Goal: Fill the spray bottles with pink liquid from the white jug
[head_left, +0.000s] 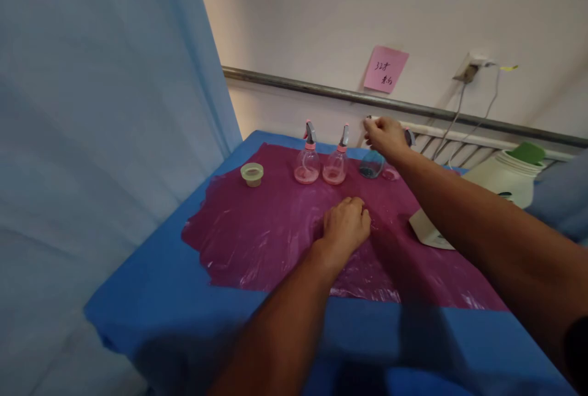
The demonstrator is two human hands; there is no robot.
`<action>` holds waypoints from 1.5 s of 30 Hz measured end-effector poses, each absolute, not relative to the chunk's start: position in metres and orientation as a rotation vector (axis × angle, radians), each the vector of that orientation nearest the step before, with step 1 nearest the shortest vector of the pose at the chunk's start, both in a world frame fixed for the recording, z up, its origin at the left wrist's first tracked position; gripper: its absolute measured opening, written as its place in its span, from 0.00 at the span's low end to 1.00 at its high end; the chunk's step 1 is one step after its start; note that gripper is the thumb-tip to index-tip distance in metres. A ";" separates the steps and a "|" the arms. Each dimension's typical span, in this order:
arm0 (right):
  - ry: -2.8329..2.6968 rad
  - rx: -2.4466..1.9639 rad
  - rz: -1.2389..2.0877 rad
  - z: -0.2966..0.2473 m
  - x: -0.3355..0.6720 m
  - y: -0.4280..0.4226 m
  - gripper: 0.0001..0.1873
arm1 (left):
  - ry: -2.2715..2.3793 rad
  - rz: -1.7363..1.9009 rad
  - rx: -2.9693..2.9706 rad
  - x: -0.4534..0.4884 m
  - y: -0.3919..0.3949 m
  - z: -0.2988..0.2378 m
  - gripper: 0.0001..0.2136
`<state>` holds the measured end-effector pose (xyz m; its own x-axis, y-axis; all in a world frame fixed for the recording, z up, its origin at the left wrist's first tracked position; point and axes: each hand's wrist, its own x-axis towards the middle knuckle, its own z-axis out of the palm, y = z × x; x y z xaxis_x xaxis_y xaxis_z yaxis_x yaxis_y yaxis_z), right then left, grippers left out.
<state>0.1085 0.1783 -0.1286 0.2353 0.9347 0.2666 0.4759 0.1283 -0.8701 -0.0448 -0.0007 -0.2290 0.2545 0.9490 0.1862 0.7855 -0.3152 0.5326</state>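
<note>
My right hand (pixel 384 138) is closed around the top of a teal spray bottle (pixel 371 165), hiding most of its spray head. Lower down, my left hand (pixel 346 223) is curled just above or on the purple plastic sheet (pixel 257 230); its fingertips are hidden, so I cannot tell whether it holds anything. Two clear spray bottles with grey-and-pink heads stand upright left of the teal one: a left bottle (pixel 306 168) and a right bottle (pixel 335 168), each with a little pink liquid. Behind my right wrist shows part of another pink-based bottle (pixel 391 173).
A small pale-green cup (pixel 252 174) stands at left on the sheet. Under my right forearm lies a large cream jug (pixel 498 178) with a green lid. A blue cloth (pixel 151 267) covers the table. A metal pipe (pixel 294 82) runs along the wall; a light-blue curtain (pixel 114 77) hangs left.
</note>
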 end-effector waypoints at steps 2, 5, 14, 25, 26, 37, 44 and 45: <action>-1.477 -1.638 0.160 -0.128 0.131 0.187 0.08 | 1.582 0.709 2.194 -0.044 -0.002 -0.229 0.13; -1.476 -1.858 -0.023 -0.137 0.158 0.197 0.25 | 1.580 0.708 2.183 -0.044 -0.002 -0.229 0.13; -1.376 -1.921 0.082 -0.168 0.168 0.205 0.10 | 1.598 0.702 2.209 -0.044 -0.002 -0.230 0.13; -1.263 -1.549 -0.095 -0.164 0.153 0.126 0.11 | 1.554 0.966 2.129 -0.044 0.001 -0.233 0.22; -1.262 -1.482 -0.094 -0.165 0.149 0.111 0.11 | 1.537 1.028 2.108 -0.043 0.002 -0.233 0.26; -1.236 -1.253 0.299 -0.200 0.118 0.002 0.16 | 1.452 0.999 2.052 -0.037 -0.001 -0.230 0.30; -1.182 -1.149 0.544 -0.222 0.132 0.006 0.22 | 1.380 0.992 2.014 -0.039 0.001 -0.227 0.22; -1.167 -1.141 0.563 -0.224 0.133 0.008 0.23 | 1.365 0.989 2.026 -0.039 0.001 -0.228 0.22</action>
<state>0.1334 0.0078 -0.2235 0.3490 0.8381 0.4192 0.1938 0.3731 -0.9073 -0.0385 0.0009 -0.2275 0.2334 0.9282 0.2898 0.5643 -0.3720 0.7370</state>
